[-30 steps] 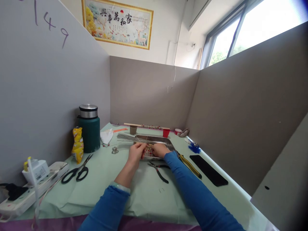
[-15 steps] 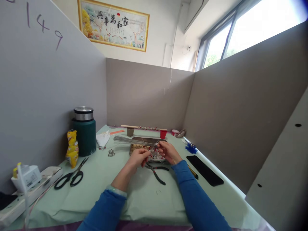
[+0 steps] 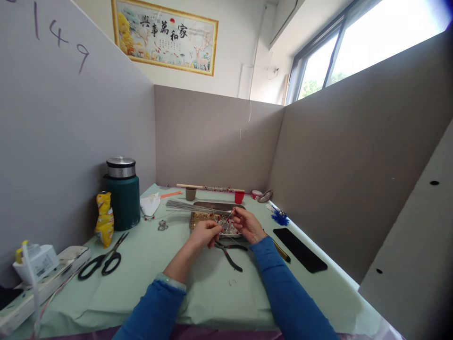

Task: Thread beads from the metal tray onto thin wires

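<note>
Above the front of a metal tray point(image 3: 198, 205) of gold, red and clear beads, my left hand point(image 3: 206, 232) is closed in a pinch on a thin wire. My right hand point(image 3: 247, 224), also pinched, is at the tray's right side with a fine wire at its fingertips. Small beads seem to hang between the hands, too small to make out. A bundle of thin grey wires point(image 3: 184, 206) lies across the tray, its right end near my right fingers. Pliers with dark handles point(image 3: 231, 260) rest open on the cloth just below my hands.
Black scissors point(image 3: 104, 260), a yellow packet point(image 3: 104, 219) and a green flask point(image 3: 122, 198) stand or lie at left. Behind the tray are a brown cup point(image 3: 190, 194) and a red cup point(image 3: 239, 197). A black flat object point(image 3: 300, 250) lies at right.
My right hand's fingertips have shifted slightly, and the wire between the hands sits at a different angle. The whole view has moved a little.
</note>
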{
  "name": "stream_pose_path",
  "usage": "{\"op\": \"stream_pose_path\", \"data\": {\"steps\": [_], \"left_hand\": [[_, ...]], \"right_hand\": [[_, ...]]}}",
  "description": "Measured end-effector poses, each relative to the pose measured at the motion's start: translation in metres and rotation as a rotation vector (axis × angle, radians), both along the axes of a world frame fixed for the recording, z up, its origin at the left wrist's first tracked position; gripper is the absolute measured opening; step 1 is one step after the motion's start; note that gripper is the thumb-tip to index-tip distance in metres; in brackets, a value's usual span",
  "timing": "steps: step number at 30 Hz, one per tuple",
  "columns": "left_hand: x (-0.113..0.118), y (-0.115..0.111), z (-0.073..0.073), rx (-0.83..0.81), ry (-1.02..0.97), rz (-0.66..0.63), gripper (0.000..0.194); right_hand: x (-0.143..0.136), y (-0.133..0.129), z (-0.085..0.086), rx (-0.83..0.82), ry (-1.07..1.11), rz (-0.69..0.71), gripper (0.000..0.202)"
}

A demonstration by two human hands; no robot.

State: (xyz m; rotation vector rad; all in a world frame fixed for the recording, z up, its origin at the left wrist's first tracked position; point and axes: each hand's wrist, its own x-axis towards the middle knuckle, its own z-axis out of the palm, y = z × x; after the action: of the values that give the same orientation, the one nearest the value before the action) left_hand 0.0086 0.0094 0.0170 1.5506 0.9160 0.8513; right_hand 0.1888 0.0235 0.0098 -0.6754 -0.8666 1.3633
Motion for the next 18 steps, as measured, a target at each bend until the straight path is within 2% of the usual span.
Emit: {"op": "stream_pose_path", "data": {"steps": [8, 18], "left_hand": [[0.0, 0.0004, -0.0008, -0.012, -0.027, 0.005, 0.021], [-0.0005, 0.0008, -0.0014, -0.028, -0.045, -0.007, 0.021]], "right_hand": [[0.0, 0.0003, -0.0007, 0.016, -0.11, -0.048, 0.019], [-0.0019, -0.0025, 0.0004, 0.019, -0.036, -0.017, 0.021]]}}
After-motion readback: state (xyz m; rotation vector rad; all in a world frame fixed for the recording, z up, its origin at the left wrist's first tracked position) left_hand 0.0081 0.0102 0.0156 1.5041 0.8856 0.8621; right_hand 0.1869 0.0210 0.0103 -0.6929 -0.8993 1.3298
